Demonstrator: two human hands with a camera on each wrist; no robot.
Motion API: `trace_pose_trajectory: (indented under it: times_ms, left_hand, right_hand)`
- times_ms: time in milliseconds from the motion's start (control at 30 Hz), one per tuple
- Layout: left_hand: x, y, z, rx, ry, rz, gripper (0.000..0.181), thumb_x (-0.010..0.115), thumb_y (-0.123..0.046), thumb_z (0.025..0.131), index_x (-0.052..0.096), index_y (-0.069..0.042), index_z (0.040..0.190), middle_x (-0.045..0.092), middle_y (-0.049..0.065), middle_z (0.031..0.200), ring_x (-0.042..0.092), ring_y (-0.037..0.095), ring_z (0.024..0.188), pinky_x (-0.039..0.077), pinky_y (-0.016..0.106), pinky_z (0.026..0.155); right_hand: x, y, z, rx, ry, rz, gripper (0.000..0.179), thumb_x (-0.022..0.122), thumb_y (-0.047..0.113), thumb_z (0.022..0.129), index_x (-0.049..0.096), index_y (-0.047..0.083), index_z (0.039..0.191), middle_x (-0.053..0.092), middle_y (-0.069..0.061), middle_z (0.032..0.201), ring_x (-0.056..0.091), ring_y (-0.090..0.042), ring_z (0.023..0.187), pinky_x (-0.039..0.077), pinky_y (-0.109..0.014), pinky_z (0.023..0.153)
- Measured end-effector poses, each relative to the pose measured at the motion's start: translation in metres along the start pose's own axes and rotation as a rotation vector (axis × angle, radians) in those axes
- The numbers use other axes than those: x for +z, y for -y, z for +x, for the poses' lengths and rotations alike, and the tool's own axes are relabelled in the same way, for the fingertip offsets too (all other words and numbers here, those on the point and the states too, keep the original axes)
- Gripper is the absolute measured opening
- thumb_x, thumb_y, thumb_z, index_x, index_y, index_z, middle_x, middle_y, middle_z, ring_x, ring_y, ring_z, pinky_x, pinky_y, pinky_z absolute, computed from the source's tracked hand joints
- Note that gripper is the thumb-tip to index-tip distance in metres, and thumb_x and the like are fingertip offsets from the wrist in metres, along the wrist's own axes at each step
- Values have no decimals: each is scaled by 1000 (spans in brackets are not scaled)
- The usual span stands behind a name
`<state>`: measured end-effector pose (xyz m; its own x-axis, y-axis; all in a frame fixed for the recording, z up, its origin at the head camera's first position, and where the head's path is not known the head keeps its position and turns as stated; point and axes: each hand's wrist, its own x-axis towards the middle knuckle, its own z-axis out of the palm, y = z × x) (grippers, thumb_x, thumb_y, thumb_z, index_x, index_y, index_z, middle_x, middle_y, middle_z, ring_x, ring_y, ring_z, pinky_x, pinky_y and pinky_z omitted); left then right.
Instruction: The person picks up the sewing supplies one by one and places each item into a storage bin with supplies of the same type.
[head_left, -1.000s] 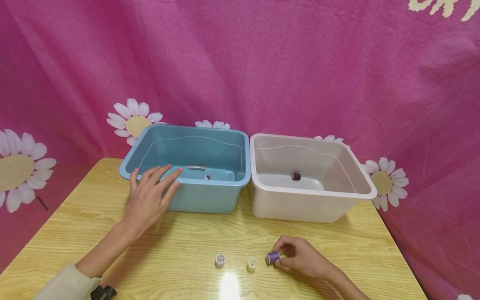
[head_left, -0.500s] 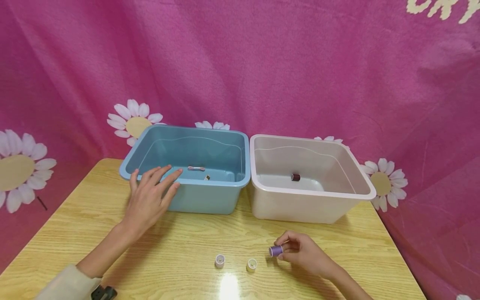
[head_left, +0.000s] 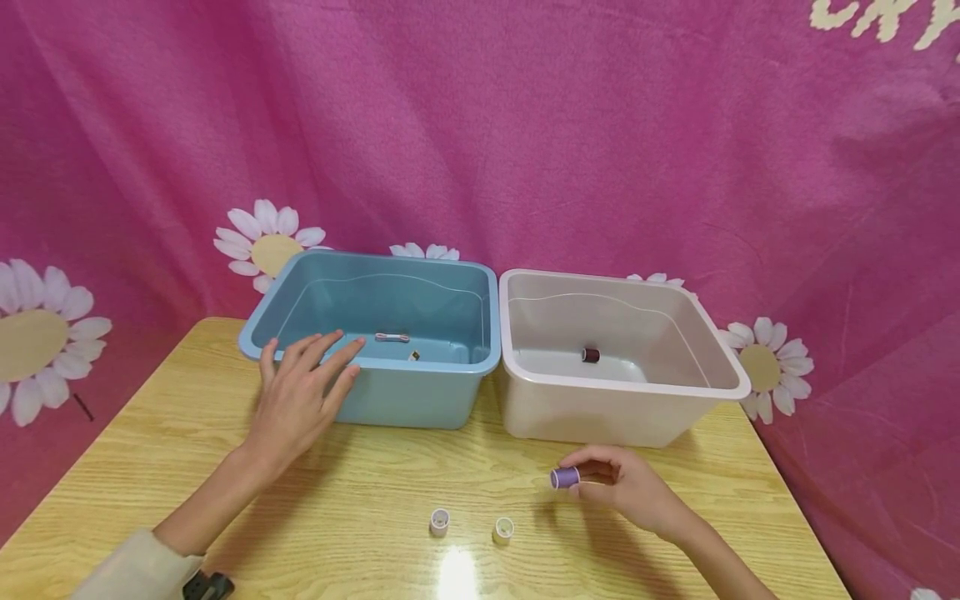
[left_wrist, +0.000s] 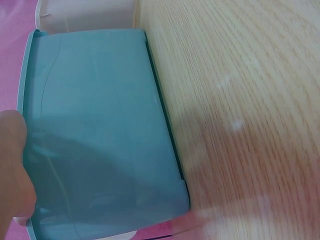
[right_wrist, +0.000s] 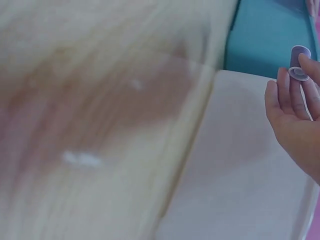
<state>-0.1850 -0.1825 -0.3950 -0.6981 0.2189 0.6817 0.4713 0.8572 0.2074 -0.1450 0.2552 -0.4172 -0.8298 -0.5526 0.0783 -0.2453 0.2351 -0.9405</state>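
Observation:
My right hand (head_left: 633, 492) pinches a purple spool of thread (head_left: 565, 477) between thumb and fingertips, above the table in front of the pale pink bin. In the right wrist view the same spool (right_wrist: 300, 62) shows at the fingertips. My left hand (head_left: 300, 400) rests on the front rim of the blue bin (head_left: 412, 396) with its fingers spread and fairly straight. Two more spools stand upright on the table: a whitish one (head_left: 440, 522) and a pale yellow one (head_left: 503, 531). A dark brown spool (head_left: 591, 355) lies inside the pink bin (head_left: 600, 412).
Inside the blue bin lie a small bundle of pinkish-white cord (head_left: 392, 337) and a tiny gold-and-dark item (head_left: 414, 356). The bins stand side by side at the back of the wooden table (head_left: 360, 500). Behind them hangs a magenta flowered cloth (head_left: 480, 125).
My right hand has lifted the purple spool off the table and carried it forward and slightly right, toward the pink bin. The left hand has stayed in place on the blue bin.

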Motion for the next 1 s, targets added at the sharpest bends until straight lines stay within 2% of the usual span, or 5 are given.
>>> trace_pose_trajectory:
  times_ms: [233, 433, 733, 1000]
  left_hand:
    - [0, 0, 0, -1, -1, -3, 39, 59, -30, 99, 63, -17, 136, 58, 17, 137, 47, 41, 125, 13, 71, 105]
    - [1, 0, -1, 0, -6, -8, 39, 60, -30, 99, 63, -17, 136, 58, 17, 137, 47, 41, 125, 12, 71, 105]
    - [1, 0, 0, 3, -15, -5, 38, 59, -31, 99, 64, -17, 134, 58, 17, 136, 48, 41, 124, 13, 71, 105]
    - [1, 1, 0, 5, -13, -3, 38, 57, -32, 100, 64, -16, 135, 58, 17, 136, 48, 41, 124, 13, 71, 105]
  right_hand:
    - [-10, 22, 0, -21, -1, -2, 26, 67, -1, 93, 64, -7, 117, 67, -19, 110, 68, -16, 101, 56, -32, 83]
    - [-21, 37, -2, -38, -29, -40, 24, 69, -1, 91, 66, -4, 115, 70, -11, 106, 69, -18, 99, 56, -33, 81]
    - [-44, 59, -5, -61, -87, -102, 25, 70, -4, 90, 67, -2, 115, 69, -12, 105, 70, -21, 95, 57, -34, 80]
    - [-62, 72, 2, -70, -122, -137, 27, 70, -5, 90, 66, -2, 116, 71, -7, 104, 71, -18, 94, 57, -33, 77]
